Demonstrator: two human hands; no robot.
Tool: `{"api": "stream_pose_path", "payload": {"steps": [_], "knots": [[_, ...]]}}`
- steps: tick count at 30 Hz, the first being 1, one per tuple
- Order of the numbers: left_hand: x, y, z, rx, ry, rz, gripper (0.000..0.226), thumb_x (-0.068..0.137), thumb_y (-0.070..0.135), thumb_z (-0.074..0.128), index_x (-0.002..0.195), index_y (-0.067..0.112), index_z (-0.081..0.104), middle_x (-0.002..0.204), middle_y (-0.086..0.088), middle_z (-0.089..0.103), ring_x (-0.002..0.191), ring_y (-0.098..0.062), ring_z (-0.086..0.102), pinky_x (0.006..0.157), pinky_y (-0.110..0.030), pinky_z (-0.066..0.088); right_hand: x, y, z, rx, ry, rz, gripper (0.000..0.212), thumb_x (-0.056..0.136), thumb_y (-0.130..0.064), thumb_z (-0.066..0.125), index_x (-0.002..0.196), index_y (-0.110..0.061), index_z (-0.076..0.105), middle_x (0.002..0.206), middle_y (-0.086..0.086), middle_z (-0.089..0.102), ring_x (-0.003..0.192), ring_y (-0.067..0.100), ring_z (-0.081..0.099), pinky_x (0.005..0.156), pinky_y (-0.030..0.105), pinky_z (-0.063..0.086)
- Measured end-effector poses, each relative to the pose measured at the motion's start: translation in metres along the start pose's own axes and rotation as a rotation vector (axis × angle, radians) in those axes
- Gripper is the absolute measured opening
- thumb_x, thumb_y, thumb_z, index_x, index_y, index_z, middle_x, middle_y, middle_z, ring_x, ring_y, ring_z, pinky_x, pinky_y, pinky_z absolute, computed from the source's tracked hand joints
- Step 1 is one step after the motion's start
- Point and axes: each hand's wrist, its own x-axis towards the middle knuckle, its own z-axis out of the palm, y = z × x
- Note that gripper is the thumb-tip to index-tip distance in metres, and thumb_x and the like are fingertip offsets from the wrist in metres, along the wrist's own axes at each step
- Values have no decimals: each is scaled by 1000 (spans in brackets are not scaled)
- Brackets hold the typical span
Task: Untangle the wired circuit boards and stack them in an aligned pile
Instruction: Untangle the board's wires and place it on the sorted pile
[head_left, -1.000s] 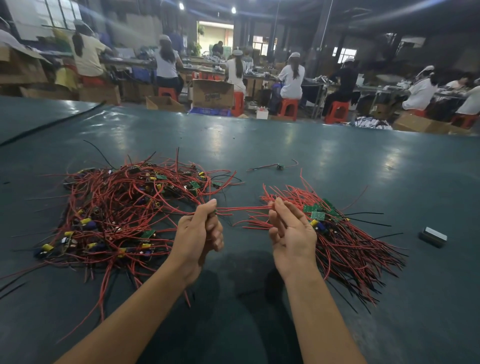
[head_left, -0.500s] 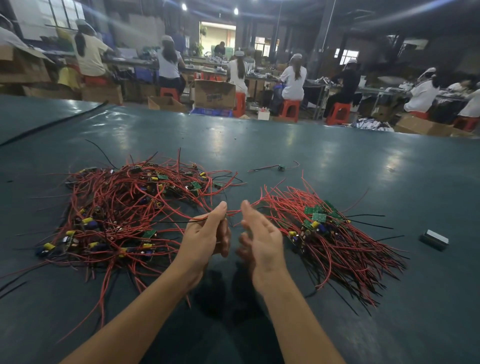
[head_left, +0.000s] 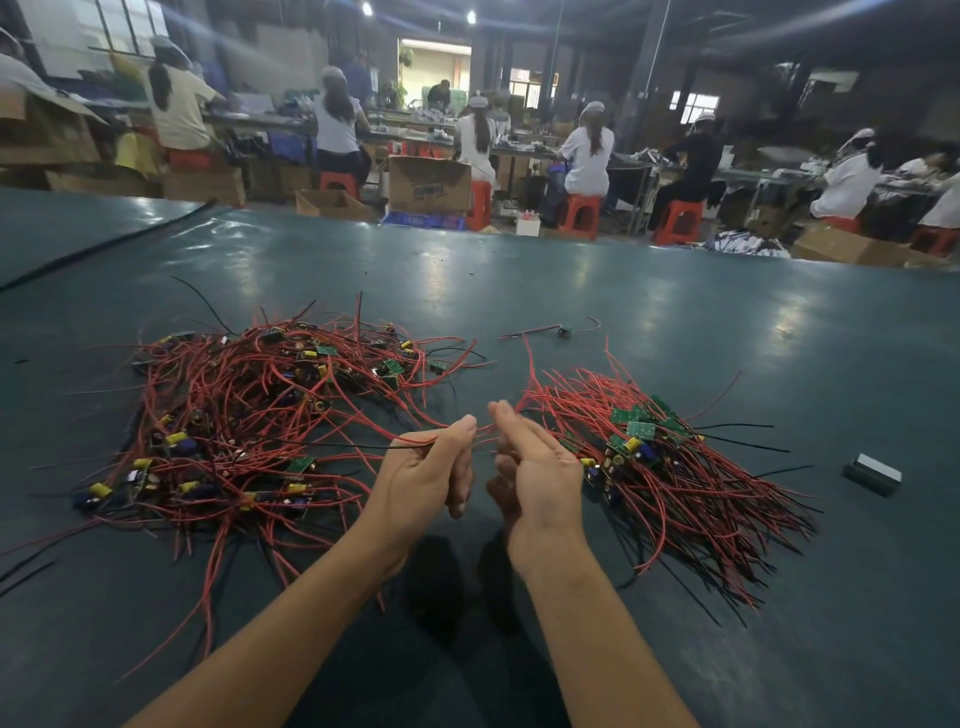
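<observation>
At the left of the frame a loose tangle (head_left: 249, 421) of red wires lies on the dark green table (head_left: 571, 280), with small green boards, yellow parts and a few black wires mixed through it; stray wire ends trail off toward the lower left. A black cable (head_left: 104, 244) crosses the table at upper left. Just right of the tangle, at centre frame, the left hand (head_left: 426, 473) is raised off the table, fingers curled and thumb pressed down, pinching red and black wires that lead back into the tangle. The right hand (head_left: 535, 467) is just beside it, palm turned left, with its upper fingers fairly straight and pointing up. A red wire runs between the two hands toward the right, but I cannot tell whether the right hand grips it. Above the hands, a single board (head_left: 563, 331) with wires lies apart from the rest. Right of centre lies the pile (head_left: 665, 467), its boards gathered together and its wires fanning toward the lower right. Further right a small grey block (head_left: 872, 474) lies alone. Along the top, seated workers (head_left: 587, 150) face away at benches.
</observation>
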Motion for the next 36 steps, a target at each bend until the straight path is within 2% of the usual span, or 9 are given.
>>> {"api": "stream_pose_path", "payload": {"steps": [5,12,18,21,27,30,32,34,36], "knots": [[-2,0,1,9,-62,33,50,93,33,51,46,19,41,43,-6,41,39,-18,40,45,-26,38,17,-15,-17,164,168,-40,20,84,-13,76,65,-16,68,48,-8,44,35,3,31,33,16,21],[-4,-1,8,39,-122,56,49,91,33,48,44,18,41,41,-3,43,38,-16,41,46,-24,38,25,-24,-23,352,231,-67,17,88,-11,71,72,-13,66,49,-8,48,37,2,34,35,16,25],[-3,0,1,8,-89,62,53,96,31,55,46,15,42,43,-5,43,39,-16,41,45,-24,38,22,-25,-24,298,236,-80,19,87,-12,72,70,-14,66,49,-8,50,38,2,36,36,16,27],[-1,1,-2,-4,-49,43,50,96,27,47,50,9,40,44,-6,42,39,-17,40,44,-24,37,19,-24,-23,274,234,-104,23,87,-13,73,65,-17,66,48,-9,49,37,2,35,35,16,27],[-3,-1,-1,82,-79,70,50,95,31,52,52,6,50,46,-5,47,42,-16,45,45,-22,40,20,-27,-27,307,239,-87,11,87,-16,73,77,-14,70,49,-10,50,39,2,36,36,16,29],[-4,-6,-1,173,-31,128,41,97,33,56,69,5,66,49,-3,54,44,-13,48,47,-21,42,20,-26,-27,195,226,-59,13,87,-28,74,80,-18,69,54,-10,58,42,3,41,37,17,32],[-3,-8,-2,244,32,200,34,92,39,58,72,14,69,50,-2,57,44,-12,49,49,-22,42,17,-23,-25,33,194,5,24,85,-42,73,85,-18,71,64,-10,65,48,5,46,38,17,35],[-3,-10,-4,301,114,270,24,89,42,60,77,24,71,52,2,57,47,-7,49,51,-20,41,12,-19,-20,-125,118,57,35,83,-52,70,89,-17,72,69,-9,68,51,6,51,40,17,37],[-3,-11,-7,377,174,313,24,90,46,63,95,25,74,59,12,62,54,-2,54,56,-22,45,5,-14,-14,-247,-17,78,40,83,-57,68,81,-18,75,68,-9,69,48,5,55,42,17,37]]}}
